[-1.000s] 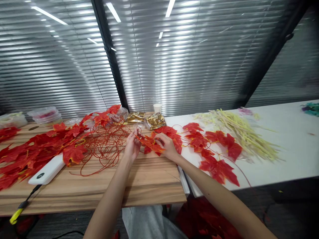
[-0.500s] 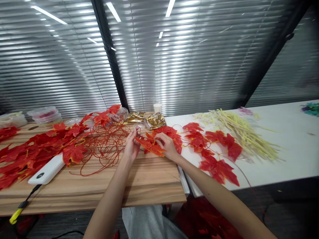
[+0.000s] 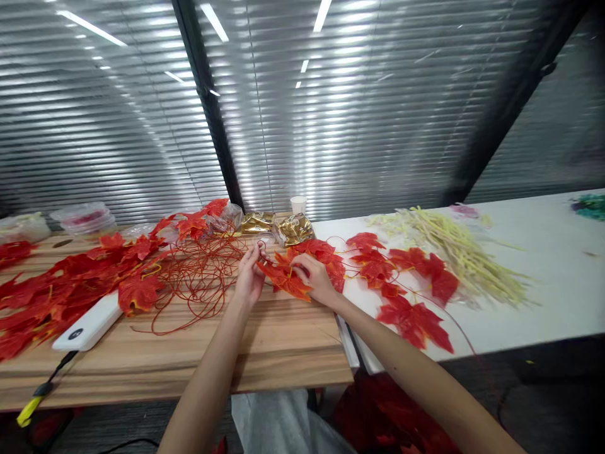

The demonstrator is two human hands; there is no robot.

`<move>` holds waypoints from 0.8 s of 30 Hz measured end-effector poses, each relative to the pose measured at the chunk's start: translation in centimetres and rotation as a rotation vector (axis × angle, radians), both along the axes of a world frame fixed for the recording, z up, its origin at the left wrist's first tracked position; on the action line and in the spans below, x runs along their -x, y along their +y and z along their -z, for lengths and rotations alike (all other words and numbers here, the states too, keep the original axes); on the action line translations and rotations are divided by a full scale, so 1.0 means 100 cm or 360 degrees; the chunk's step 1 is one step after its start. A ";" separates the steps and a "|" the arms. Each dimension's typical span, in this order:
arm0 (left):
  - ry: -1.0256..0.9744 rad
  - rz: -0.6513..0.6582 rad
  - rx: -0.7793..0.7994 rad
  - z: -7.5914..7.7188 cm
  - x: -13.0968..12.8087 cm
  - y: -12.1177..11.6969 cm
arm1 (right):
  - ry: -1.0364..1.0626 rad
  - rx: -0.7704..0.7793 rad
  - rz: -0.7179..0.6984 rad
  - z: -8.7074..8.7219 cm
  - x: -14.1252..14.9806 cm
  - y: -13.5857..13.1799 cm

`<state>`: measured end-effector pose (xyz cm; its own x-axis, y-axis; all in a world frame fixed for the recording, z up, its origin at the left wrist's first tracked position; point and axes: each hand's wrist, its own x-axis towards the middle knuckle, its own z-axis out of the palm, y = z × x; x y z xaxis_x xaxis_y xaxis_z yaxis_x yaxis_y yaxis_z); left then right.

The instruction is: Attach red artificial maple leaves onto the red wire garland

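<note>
Above the wooden table [image 3: 293, 353], an orange-red artificial maple leaf [image 3: 288, 282] is held between my two hands. My left hand [image 3: 249, 277] is closed at the leaf's left end, pinching a thin red cord there. The fingers of my right hand [image 3: 312, 276] are closed on the leaf's right part. To the left lies a tangled heap of red cord [image 3: 201, 277]. On the right, a string of red maple leaves [image 3: 416, 321] spreads over the white table.
A pile of red leaves [image 3: 80, 277] and a white power bank [image 3: 89, 323] lie left. Gold packets [image 3: 293, 230] and a paper cup [image 3: 298, 204] stand behind my hands. A bundle of pale yellow strips [image 3: 463, 252] rests on the white table [image 3: 558, 271].
Both hands stay in nearly the same place. The fingers of my right hand have shifted slightly on the leaf, and the leaf has tilted a little.
</note>
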<state>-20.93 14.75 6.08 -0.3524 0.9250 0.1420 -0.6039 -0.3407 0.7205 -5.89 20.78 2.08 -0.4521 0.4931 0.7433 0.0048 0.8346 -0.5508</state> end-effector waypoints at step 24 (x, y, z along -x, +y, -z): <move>0.0096 -0.0069 0.0019 -0.004 -0.006 -0.002 | -0.0121 -0.0017 -0.0065 0.002 0.000 0.000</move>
